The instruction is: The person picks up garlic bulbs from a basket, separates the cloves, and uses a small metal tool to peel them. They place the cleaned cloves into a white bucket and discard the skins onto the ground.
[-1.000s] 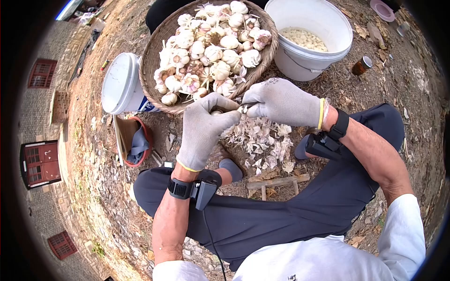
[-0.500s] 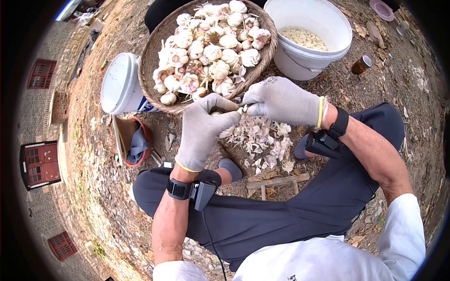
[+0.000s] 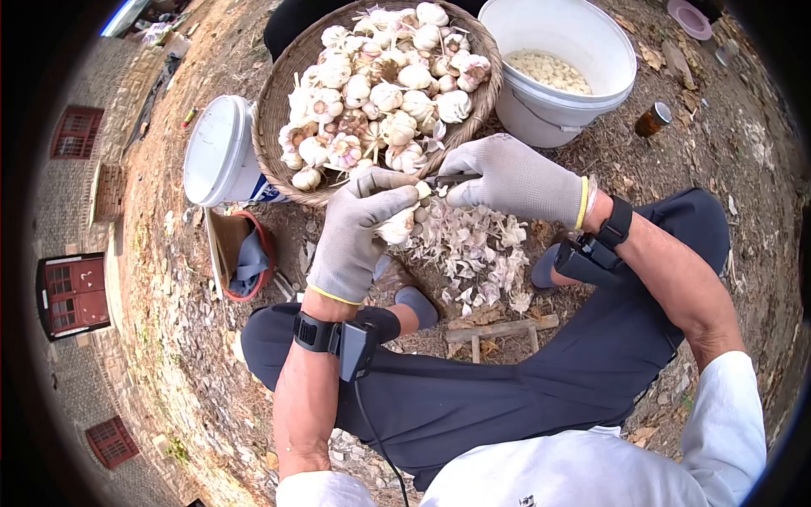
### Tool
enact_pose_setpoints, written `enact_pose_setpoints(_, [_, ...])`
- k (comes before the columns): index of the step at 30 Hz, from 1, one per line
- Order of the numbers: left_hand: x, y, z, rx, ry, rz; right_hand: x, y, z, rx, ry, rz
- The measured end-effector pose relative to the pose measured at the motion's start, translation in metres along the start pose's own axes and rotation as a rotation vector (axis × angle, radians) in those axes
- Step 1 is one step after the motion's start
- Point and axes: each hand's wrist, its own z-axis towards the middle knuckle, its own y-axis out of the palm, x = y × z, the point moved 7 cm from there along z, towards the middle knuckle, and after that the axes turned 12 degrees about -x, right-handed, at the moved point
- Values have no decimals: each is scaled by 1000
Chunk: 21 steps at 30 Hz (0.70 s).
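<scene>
In a grey work glove, my left hand (image 3: 348, 237) is closed around a partly broken garlic bulb (image 3: 394, 228). A pale garlic clove (image 3: 423, 191) is pinched between its thumb and finger. Facing it, my right hand (image 3: 515, 182), gloved too, grips a small dark-bladed knife (image 3: 454, 179) that points at the clove. The knife's handle is hidden in the glove. Just beyond my hands sits a round wicker basket (image 3: 269, 135) heaped with garlic bulbs (image 3: 386, 95). Below them on the ground lies a pile of garlic skins (image 3: 473, 253).
A white bucket (image 3: 541, 114) with peeled cloves (image 3: 549, 71) inside stands at the back right, a brown can (image 3: 652, 120) beside it. On the left are a lidded white bucket (image 3: 211, 152) and a red tub (image 3: 269, 258) holding dark cloth. A low wooden stool (image 3: 501, 328) is between my legs.
My left hand has turned and dropped slightly, bringing the garlic bulb and clove into view. In my right hand the knife blade now shows; the hands remain close together.
</scene>
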Motion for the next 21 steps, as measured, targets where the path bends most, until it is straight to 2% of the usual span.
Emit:
enact_pose_setpoints(2, [-2, -3, 2, -11, 13, -7, 4, -3, -3, 172, 14, -159])
enact_pose_setpoints(5, [-4, -5, 3, -14, 28, -22, -2, -4, -2, 74, 36, -51])
enact_pose_setpoints(8, [-5, -5, 6, 2, 34, -21, -2, -3, -1, 65, 12, -9])
enact_pose_setpoints(11, [-4, -5, 7, 13, 40, 16, -4, -1, 0, 91, -43, -95])
enact_pose_setpoints(21, [3, 3, 2, 17, 72, 179, -5, 3, -2, 61, 14, -160])
